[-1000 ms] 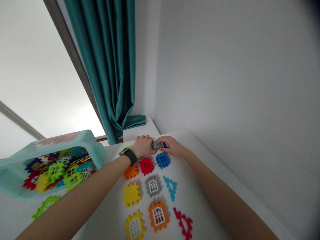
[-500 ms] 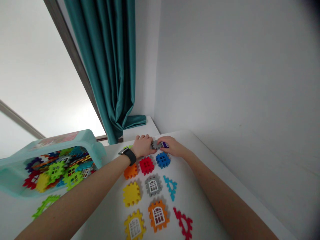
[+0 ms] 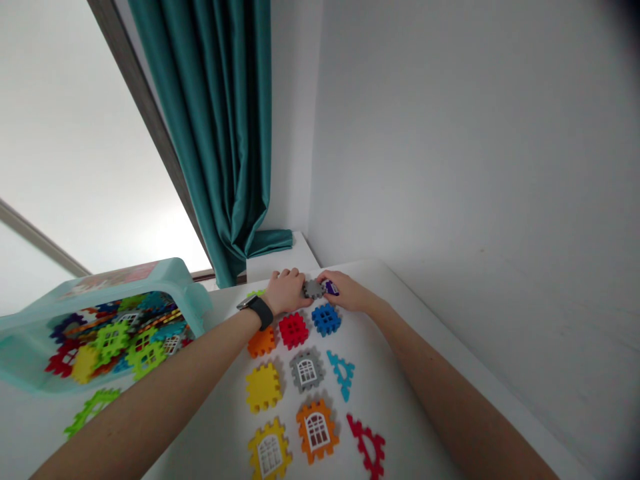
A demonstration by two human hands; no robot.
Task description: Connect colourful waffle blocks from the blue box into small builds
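my left grip [image 3: 286, 292] was curled over the left edge of a grey waffle block [image 3: 313, 289], and my right grip [image 3: 349, 294] was closed around a small purple piece [image 3: 331, 288], which sat tight against the block's right edge. the two pieces were held together just above the blue block [image 3: 326, 319] and the red block [image 3: 293, 330], at the far end of the desk [image 3: 400, 347]. against the frame half a second earlier, my hands had barely moved, though more of the grey block now showed between them. rows of pieces lay on the desk nearer me: orange, yellow, grey and yellow-and-orange window blocks, plus teal and red arcs. to the left, a tipped pale teal tub [image 3: 170, 273] full of blocks carried a pink label [image 3: 115, 273], too blurred to read. the black watch [image 3: 257, 311] on my left wrist showed nothing legible.
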